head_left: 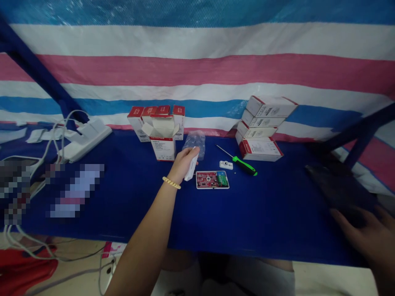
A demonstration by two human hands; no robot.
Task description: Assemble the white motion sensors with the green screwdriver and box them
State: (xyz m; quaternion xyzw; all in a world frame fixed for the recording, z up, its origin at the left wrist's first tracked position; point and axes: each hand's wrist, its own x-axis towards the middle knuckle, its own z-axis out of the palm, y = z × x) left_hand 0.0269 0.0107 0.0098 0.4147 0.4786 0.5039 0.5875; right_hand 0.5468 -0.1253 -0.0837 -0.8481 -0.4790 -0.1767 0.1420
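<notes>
In the head view, the left hand [181,164] is gripping a slim white casing piece [191,167], its fingers closing on the upper end while the lower end is pointing down just beside the open circuit unit [212,180]. That unit is lying flat on the bench [256,222], showing a red board and a green, battery-like part inside a white rim. The held piece is looking like light, stiff plastic, probably a little slippery on its smooth faces, so a light pinch across its long edges should be serving better than a hard squeeze. The unit is seeming the more fragile thing: its parts are lying exposed, and the white rim is offering the safer hold, from two opposite sides. A small white fitting [226,165] is sitting near it, likely light and easy to knock away. The green-and-black screwdriver [245,166] is resting beyond, its thick handle giving the surest hold. A clear bag [200,144] is lying behind the left hand, looking soft and thin, and an open carton [163,144] is standing near it. The right hand [367,230] is reaching by a dark object [330,185]; whether its fingers are gripping it, I cannot tell.
</notes>
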